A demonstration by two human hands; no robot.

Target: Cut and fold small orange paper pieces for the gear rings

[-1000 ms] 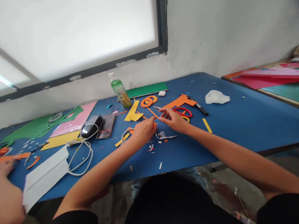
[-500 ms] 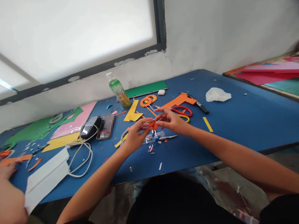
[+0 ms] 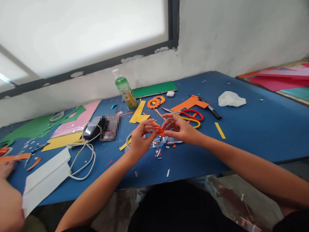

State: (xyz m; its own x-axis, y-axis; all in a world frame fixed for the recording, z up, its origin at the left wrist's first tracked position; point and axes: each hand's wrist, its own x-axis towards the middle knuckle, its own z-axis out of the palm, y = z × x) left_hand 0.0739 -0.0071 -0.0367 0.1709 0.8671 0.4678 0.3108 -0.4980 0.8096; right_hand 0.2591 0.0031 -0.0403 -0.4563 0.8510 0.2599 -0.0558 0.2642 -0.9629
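Observation:
Over the blue table, my left hand pinches a small folded orange paper piece between thumb and fingers. My right hand is at the piece's right side, its curled fingertips touching or very near it. Under my hands lie a clear ruler and small blue and white bits. Just behind my right hand are scissors with red and yellow handles. Orange scalloped paper rings and a bent yellow paper piece lie farther back.
A green-labelled bottle stands near the wall. A black device with a looped white cable lies left, beside a folded white sheet. Another person's hand is at far left. A black pen and crumpled white plastic lie right.
The view has shifted slightly. My right fingers have spread and drawn back a little from the orange piece, which now shows more and sits turned in my left fingers.

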